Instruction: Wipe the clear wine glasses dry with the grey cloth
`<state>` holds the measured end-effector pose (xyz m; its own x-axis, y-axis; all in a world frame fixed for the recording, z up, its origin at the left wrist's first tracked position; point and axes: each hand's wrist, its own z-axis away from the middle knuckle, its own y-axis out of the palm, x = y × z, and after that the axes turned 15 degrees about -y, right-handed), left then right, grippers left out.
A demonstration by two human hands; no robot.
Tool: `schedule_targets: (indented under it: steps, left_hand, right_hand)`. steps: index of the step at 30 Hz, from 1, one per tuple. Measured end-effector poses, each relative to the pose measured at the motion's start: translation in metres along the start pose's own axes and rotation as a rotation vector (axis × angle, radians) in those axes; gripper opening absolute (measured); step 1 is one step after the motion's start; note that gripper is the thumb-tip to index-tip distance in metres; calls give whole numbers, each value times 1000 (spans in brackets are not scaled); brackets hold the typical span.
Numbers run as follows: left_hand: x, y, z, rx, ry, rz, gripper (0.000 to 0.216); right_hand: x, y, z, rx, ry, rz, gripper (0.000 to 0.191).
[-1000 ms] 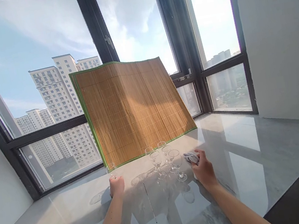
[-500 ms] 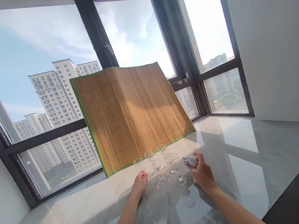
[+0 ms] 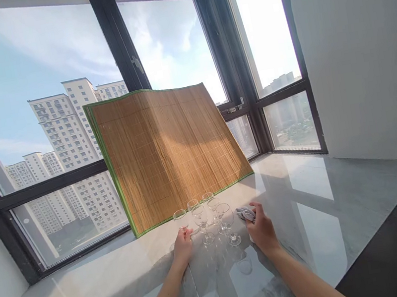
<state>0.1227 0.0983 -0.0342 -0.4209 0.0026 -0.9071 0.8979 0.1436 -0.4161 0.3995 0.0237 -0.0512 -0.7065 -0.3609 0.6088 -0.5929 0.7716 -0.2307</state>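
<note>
Several clear stemmed glasses stand upright in a close group on the glossy windowsill. My left hand is at the left end of the group, its fingers closed around the lower part of the leftmost wine glass, whose foot is hidden. My right hand is closed on a crumpled grey-white cloth, just to the right of the group. Nearest to it is the front right wine glass, standing apart from the cloth. Another wine glass stands between the two hands.
A folded bamboo mat with green edging leans on the window behind the glasses. The grey marble-look sill shows bright reflections. Its front edge runs along the lower right, beside a dark area. Dark window frames and white walls surround it.
My view has turned slightly to the right, so everything sits a little further left. Both hands keep nearly the same places beside the glasses, still holding the glass and the cloth.
</note>
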Motion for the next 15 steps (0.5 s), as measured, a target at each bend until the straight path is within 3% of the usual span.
schedule_targets:
  steps: [2,5,8,12,15]
  left_hand:
    - [11,-10,19,-29,-33,57,49]
    - [28,-28,54,58,-86,138,59]
    - [31,-43,80,49,-27,156,58]
    - [20,-51,88,-145,62,131,56]
    - [15,-55,84,-171,97,93,51]
  right_hand:
    - [0,0,0,-1,-2,3,34]
    - [-1,-1,1,-9,5,9,35]
    - [-1,-4,0,-46,1,21,37]
    - [5,-12,-2,-154,-41,49,37]
    - [21,-20,5,-241,-155,31,37]
